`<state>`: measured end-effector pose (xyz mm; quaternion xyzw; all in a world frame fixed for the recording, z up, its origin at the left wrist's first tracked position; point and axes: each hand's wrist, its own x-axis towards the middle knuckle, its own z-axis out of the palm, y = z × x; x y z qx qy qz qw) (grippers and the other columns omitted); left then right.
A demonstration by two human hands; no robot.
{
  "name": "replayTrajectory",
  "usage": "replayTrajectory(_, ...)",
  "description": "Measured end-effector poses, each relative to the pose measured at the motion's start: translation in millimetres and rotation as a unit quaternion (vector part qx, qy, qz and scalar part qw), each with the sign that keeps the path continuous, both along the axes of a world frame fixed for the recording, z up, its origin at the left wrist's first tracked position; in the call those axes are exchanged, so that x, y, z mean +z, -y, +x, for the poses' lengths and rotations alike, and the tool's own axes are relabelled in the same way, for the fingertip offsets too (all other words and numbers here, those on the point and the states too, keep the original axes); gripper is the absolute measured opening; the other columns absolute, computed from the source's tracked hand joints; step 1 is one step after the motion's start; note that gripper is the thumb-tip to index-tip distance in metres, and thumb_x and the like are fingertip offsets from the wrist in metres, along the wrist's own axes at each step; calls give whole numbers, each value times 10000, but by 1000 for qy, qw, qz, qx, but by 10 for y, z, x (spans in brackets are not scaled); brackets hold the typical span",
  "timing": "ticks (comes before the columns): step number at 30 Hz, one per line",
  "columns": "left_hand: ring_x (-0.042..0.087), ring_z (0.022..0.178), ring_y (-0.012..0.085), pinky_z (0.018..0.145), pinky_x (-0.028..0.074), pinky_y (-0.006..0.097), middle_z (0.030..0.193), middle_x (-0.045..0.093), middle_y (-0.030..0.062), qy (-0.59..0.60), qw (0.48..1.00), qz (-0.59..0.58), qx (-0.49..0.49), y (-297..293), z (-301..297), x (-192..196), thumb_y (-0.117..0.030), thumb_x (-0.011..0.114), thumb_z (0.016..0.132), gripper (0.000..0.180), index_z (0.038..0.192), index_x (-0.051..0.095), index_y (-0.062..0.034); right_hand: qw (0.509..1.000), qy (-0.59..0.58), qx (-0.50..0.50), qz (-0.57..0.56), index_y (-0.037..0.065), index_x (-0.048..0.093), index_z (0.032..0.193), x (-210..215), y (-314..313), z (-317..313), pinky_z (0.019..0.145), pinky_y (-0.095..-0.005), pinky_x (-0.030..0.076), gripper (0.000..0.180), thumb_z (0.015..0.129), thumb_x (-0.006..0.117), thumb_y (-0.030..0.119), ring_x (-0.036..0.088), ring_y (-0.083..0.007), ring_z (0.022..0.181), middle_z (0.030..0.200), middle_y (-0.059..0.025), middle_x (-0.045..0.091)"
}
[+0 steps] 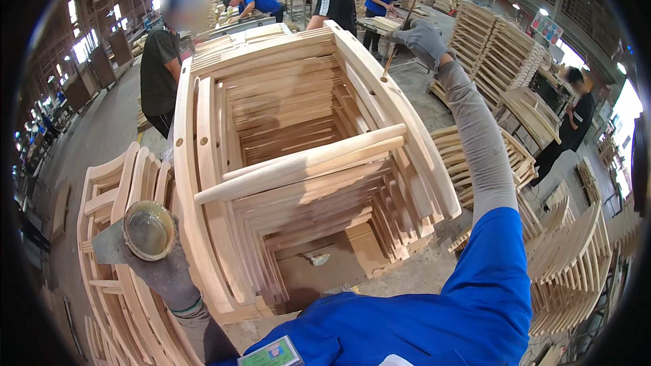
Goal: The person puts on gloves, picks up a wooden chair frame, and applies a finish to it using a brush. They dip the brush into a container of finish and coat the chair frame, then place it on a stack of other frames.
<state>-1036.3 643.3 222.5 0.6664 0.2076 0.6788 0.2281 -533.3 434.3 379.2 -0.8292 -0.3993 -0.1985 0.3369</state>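
Observation:
My left hand [159,268], in a grey glove, is closed around a round cup [150,230] with yellowish-brown contents, held beside the left side of the stack. My right arm reaches far forward. In a grey glove too, my right hand [422,42] grips a thin brown stick [388,64] that slants down. Its lower tip meets the right rail of the top wooden frame [424,156], at or beside a small round hole. Between my hands lie several pale wooden chair frames, stacked one on another, with curved crossbars. Small round holes [203,141] show in the left rails.
More chair frames [108,196] stand at my left. Tall piles of curved wooden parts [491,47] rise at the right, with others [569,264] nearer. A person in dark clothes [159,68] stands at the far left of the stack, another [336,3] behind it. Others work farther back.

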Motion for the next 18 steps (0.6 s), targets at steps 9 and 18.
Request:
replayTrajectory(9, 513, 1066, 243, 890, 481, 320, 1223, 444, 160, -107, 987, 81, 86, 220, 56, 256, 52, 644, 735, 626, 1257, 301, 11, 992, -123, -19, 37, 32, 648, 819, -270, 50, -154, 696, -340, 471, 356, 706, 660, 369, 627, -254, 721, 725, -147, 642)
replayTrajectory(18, 506, 1070, 224, 873, 507, 281, 1208, 448, 150, -32, 998, 40, 31, 160, 80, 190, 97, 665, 691, 652, 1233, 316, -3, 996, -91, -23, -11, 44, 647, 820, -260, -53, -368, 732, -367, 453, 378, 722, 621, 408, 600, -303, 829, 832, -162, 637)
